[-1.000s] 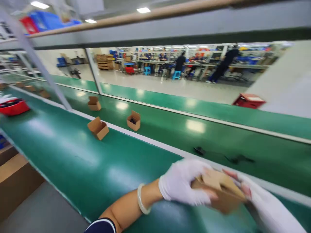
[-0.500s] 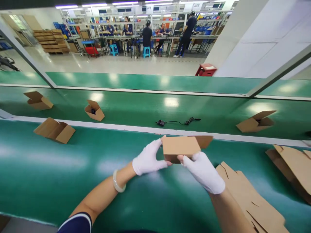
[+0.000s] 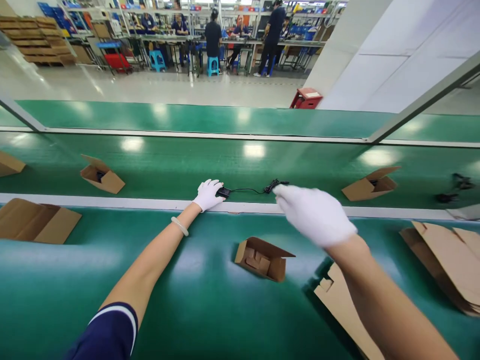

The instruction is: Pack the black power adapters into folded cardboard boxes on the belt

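A black power adapter (image 3: 224, 192) lies on the far green belt, its thin cord running right to a tied cable bundle (image 3: 272, 186). My left hand (image 3: 209, 195), in a white glove, has its fingers and thumb around the adapter's left end. Over the right end of the cable reaches my gloved right hand (image 3: 315, 212); its fingers are blurred and partly hidden, so I cannot tell whether they grip the cable. Below, between my arms, an open cardboard box (image 3: 258, 257) rests on the near green surface, lid up, with only folded cardboard flaps visible inside.
Flat cardboard blanks (image 3: 347, 310) lie under my right forearm, with folded cardboard (image 3: 446, 265) farther right. Open boxes (image 3: 103, 177) stand along the belt, and another box (image 3: 41, 220) sits near left. A white rail (image 3: 150, 203) divides belt from work surface. People work in the background.
The box has left both hands and now stands open side up on the near surface. Both hands have moved forward, the left onto the adapter, the right to the cable. The view has shifted.
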